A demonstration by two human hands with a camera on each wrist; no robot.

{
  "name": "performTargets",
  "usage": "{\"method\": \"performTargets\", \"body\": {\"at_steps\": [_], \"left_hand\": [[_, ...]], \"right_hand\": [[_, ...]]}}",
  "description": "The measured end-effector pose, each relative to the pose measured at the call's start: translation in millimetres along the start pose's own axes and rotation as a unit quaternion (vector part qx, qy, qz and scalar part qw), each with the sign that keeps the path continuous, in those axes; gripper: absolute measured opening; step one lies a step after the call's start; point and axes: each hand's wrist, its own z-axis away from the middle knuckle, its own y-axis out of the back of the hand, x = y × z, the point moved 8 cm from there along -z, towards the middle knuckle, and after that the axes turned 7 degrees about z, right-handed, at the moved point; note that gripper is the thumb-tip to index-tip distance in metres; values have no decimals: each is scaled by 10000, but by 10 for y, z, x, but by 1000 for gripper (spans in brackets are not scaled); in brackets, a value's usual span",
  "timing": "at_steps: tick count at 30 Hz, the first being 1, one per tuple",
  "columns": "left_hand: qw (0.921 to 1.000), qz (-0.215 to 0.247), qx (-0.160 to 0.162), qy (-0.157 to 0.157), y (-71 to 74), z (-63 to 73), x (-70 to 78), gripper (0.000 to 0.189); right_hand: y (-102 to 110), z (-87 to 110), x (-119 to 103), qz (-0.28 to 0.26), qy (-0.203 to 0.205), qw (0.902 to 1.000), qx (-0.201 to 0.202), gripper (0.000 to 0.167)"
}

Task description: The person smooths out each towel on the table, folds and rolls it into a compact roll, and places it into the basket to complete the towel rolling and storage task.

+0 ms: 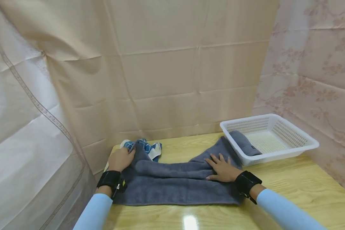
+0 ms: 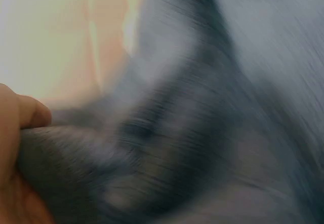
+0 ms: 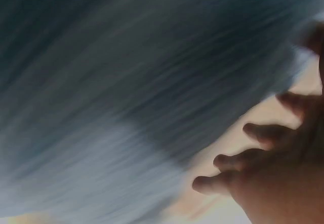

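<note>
A grey towel (image 1: 175,190) lies spread over the wooden table, with raised folds across its middle. My left hand (image 1: 121,159) pinches its far left corner and lifts it off the table. In the left wrist view, the thumb and fingers (image 2: 33,111) grip the towel's edge, and the cloth is blurred. My right hand (image 1: 222,169) is over the towel's right part, its fingers spread and straight. Those spread fingers (image 3: 253,158) show beside the blurred towel (image 3: 126,82) in the right wrist view.
A white plastic basket (image 1: 287,154) stands at the back right, the towel's far right corner against it. Inside lies a rolled grey towel (image 1: 242,143). A crumpled blue and white patterned cloth (image 1: 155,150) is behind the left hand. Beige curtains (image 1: 166,73) hang behind the table.
</note>
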Motion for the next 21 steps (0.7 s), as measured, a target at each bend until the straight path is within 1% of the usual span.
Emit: {"method": "performTargets", "body": {"at_steps": [2,3,4,5,6,7,8,9,10,11,12,13,14,15,16,17,18,19,20,21], "left_hand": [[9984,430,-374,-39,-89,-18,126,52],[9952,778,-592,7,-139,-25,193,53],[9894,1207,-803,84,-185,-25,263,50],[9799,1714,-1016,117,-233,-19,349,48],[9657,2268,-1255,176,-280,-4,445,46],[9439,2917,-1523,289,-342,15,540,45],[9179,3513,-1815,346,-398,38,645,44],[8872,4093,-2097,376,-445,65,758,43],[8553,4592,-2374,354,-485,95,875,44],[8242,4992,-2655,309,-523,123,993,47],[7976,5295,-2877,255,-549,150,1099,50],[7760,5511,-3062,185,-571,174,1190,52],[7617,5631,-3204,80,-586,196,1265,54],[7535,5695,-3285,1,-599,208,1320,56],[7511,5700,-3329,-69,-610,219,1356,57],[7537,5660,-3339,-119,-626,220,1371,58],[7603,5580,-3321,-157,-643,217,1369,60],[7723,5452,-3254,-187,-660,209,1348,61],[7897,5269,-3138,-194,-682,192,1307,63],[8115,5015,-2992,-223,-708,171,1255,65]], "right_hand": [[96,-76,-320,175,327,9984,416,70],[137,-112,-507,273,486,9964,642,63],[165,-153,-698,313,597,9942,837,56],[186,-195,-888,232,686,9929,946,50],[202,-237,-1071,-11,738,9927,957,46],[199,-282,-1236,-376,752,9926,879,44],[183,-325,-1384,-817,719,9915,707,47],[166,-365,-1510,-1338,647,9876,514,48],[145,-406,-1608,-1810,541,9813,366,49],[124,-441,-1683,-2237,395,9736,221,51],[110,-467,-1735,-2625,254,9645,126,50],[97,-492,-1762,-2870,100,9578,109,50],[94,-510,-1764,-3014,-27,9534,153,49],[96,-519,-1741,-3114,-163,9498,238,47],[101,-522,-1702,-3204,-277,9464,306,47],[102,-513,-1652,-3310,-377,9423,331,46],[105,-499,-1590,-3391,-466,9389,347,42],[108,-485,-1519,-3414,-545,9377,355,41],[116,-458,-1448,-3436,-620,9365,337,35],[121,-432,-1379,-3444,-690,9359,265,29]]}}
